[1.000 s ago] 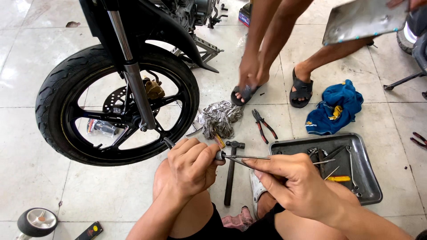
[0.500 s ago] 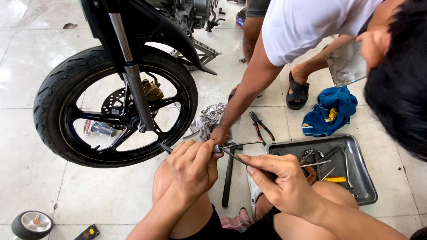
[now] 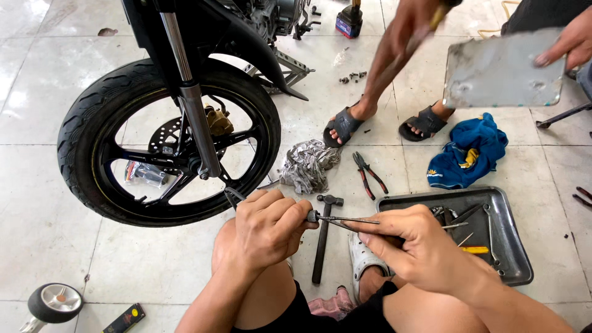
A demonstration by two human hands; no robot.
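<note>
My left hand (image 3: 268, 231) is closed around a small dark part (image 3: 312, 216), pinched at the fingertips just above my knee. My right hand (image 3: 419, 246) grips thin needle-nose pliers (image 3: 348, 220), whose tips meet that small part. Both hands hover over the tiled floor, right in front of a motorcycle's front wheel (image 3: 166, 148). A black hammer (image 3: 322, 246) lies on the floor directly beneath the pliers.
A metal tray (image 3: 515, 253) with several tools sits at the right. Red-handled pliers (image 3: 368, 172), a grey rag (image 3: 308, 163) and a blue cloth (image 3: 468, 154) lie beyond. Another person in sandals (image 3: 345, 126) stands there holding a metal plate (image 3: 502, 68). A small wheel (image 3: 54, 302) is at bottom left.
The other person bent down and reached to the floor near the hammer, then stood back up with the metal plate. My hands stay together on the small part and pliers.
</note>
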